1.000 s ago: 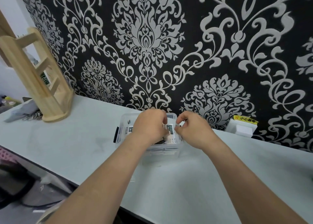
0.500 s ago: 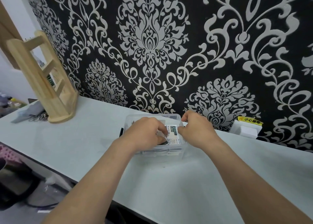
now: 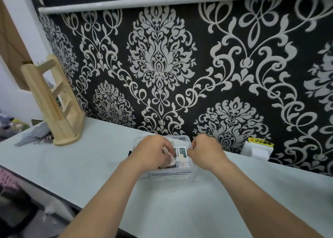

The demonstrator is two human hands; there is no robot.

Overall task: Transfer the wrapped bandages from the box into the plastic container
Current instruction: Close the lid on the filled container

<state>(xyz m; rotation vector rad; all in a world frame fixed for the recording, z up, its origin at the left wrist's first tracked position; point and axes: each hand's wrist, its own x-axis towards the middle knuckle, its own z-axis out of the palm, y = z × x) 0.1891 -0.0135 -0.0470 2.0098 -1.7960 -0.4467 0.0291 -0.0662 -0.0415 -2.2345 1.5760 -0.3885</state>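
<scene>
Emptying step: the box (image 3: 182,156) is held in the open top of the plastic container (image 3: 191,172), so the step in hand is judged to be the taking out of the wrapped bandages (image 3: 167,175).
Left hand: the left hand (image 3: 153,153) is laid on the box's left end, above the container. Its fingers are curled onto the box, and the box is gripped by them. Whether a bandage is pinched too cannot be told, because the fingertips are blurred.
Right hand: the right hand (image 3: 203,152) is placed at the right rim of the container. The right edge of the box is pinched between the thumb and the curled fingers.
Bandages: flat white packets are seen through the near wall of the container, on its bottom, and they are taken to be bandages already put in. What remains in the box is hidden.
Progress: the task is judged as partly done.
Next move: the box should be kept steady by one hand while the remaining packets are drawn or tipped out. They should be let fall inside the container walls, not past the rim onto the table (image 3: 90,162).
Surroundings: a wooden rack (image 3: 54,102) is seen well to the left of the container, and a white wall socket (image 3: 257,150) to its right.
</scene>
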